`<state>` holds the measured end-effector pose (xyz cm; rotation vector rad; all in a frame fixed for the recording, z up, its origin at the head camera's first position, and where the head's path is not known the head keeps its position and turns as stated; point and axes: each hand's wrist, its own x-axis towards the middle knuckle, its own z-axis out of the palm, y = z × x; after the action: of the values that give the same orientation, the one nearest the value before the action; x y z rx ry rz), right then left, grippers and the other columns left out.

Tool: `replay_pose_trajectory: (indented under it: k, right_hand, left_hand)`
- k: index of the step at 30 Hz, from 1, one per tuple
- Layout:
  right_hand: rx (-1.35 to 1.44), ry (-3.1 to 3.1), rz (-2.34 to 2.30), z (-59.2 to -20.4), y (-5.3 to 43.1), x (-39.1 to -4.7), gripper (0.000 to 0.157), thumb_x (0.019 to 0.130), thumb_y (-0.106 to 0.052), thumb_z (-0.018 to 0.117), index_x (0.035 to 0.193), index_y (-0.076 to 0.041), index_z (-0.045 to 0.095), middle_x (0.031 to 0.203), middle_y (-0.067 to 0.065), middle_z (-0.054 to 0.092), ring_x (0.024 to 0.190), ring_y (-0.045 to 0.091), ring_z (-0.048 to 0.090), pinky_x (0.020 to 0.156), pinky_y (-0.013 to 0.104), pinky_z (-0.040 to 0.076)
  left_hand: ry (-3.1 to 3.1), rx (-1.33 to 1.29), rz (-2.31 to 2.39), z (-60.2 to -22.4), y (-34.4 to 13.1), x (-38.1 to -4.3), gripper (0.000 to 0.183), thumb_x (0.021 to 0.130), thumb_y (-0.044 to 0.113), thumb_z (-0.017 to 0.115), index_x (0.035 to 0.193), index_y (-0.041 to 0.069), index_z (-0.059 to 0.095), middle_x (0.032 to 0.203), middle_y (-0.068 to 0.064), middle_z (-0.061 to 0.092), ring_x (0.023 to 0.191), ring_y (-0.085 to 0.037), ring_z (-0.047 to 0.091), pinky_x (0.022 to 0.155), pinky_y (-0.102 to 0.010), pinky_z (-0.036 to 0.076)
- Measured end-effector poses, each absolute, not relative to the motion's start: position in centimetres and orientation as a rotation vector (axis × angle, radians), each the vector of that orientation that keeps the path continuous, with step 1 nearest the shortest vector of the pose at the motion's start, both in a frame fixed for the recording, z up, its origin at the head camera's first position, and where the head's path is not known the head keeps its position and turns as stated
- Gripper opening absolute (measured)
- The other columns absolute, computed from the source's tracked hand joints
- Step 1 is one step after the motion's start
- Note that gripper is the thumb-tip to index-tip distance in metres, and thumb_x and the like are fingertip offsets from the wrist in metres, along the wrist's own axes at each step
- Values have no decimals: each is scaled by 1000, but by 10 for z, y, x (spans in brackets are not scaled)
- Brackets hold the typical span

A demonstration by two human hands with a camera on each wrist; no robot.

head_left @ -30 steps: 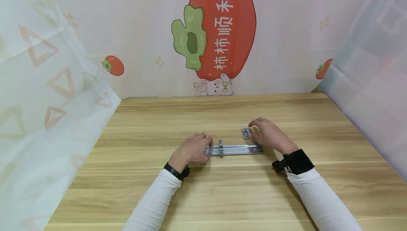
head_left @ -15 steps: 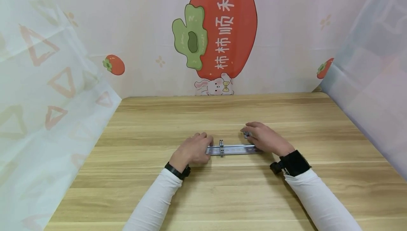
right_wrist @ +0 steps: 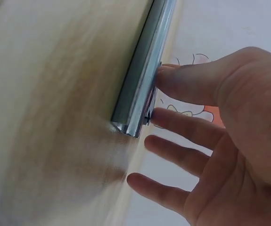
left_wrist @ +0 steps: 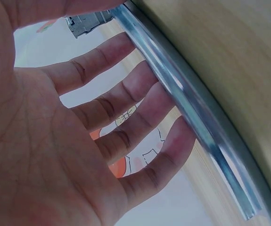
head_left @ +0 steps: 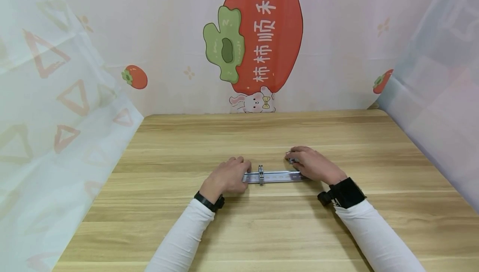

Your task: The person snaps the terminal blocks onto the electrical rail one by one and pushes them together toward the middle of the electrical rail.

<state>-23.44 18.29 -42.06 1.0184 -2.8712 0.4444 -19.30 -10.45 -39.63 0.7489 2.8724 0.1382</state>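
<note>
A slotted metal DIN rail (head_left: 278,176) lies crosswise on the table. One narrow grey terminal block (head_left: 261,175) stands across it, left of its middle. My left hand (head_left: 226,176) grips the rail's left end; in the left wrist view its fingertips meet the long edge of the rail (left_wrist: 173,89), and a grey terminal block (left_wrist: 90,23) shows past the thumb. Beyond the rail's right end, my right hand (head_left: 315,164) pinches a small grey terminal block piece (head_left: 291,160), mostly covered by its fingers. In the right wrist view the rail (right_wrist: 142,75) hides most of that piece.
The wooden table (head_left: 239,230) runs out to a printed cloth backdrop (head_left: 168,47) behind. Cloth side walls (head_left: 56,118) stand left and right. Both wrists wear dark bands with cameras.
My right hand has come in leftward over the small grey piece, and its fingers have closed round it. The left hand and the rail stay nearly still.
</note>
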Motion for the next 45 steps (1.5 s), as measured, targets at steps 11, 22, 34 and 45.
replay_pose_trajectory:
  k: [11,22,34,45]
  right_hand:
    - [930,-2890,476,-419,185,-232,27,86,-11,60,113,-11,63,114,11,56,102,27,54,84,41,42]
    - [876,-2920,505,-418,185,-232,25,87,-12,60,111,-11,61,106,9,51,87,19,51,74,34,43]
    - [808,-2928,537,-415,183,-231,26,89,-16,57,114,-9,59,109,11,49,91,22,48,76,37,41]
    - [809,-2906,536,-410,183,-228,30,90,-16,55,119,-8,57,117,17,51,107,33,48,86,44,39]
  left_hand:
    - [2870,751,136,-396,-104,-193,36,75,27,65,109,20,57,99,2,48,91,-17,46,72,-33,41]
    - [2870,751,132,-396,-105,-192,36,75,28,65,109,20,56,100,2,48,90,-17,46,72,-33,41]
    - [2878,761,124,-396,-105,-192,36,76,28,65,110,20,57,100,2,49,89,-16,45,72,-32,40]
    - [2876,756,130,-396,-105,-191,35,75,29,65,109,21,56,98,3,48,88,-16,45,70,-32,40]
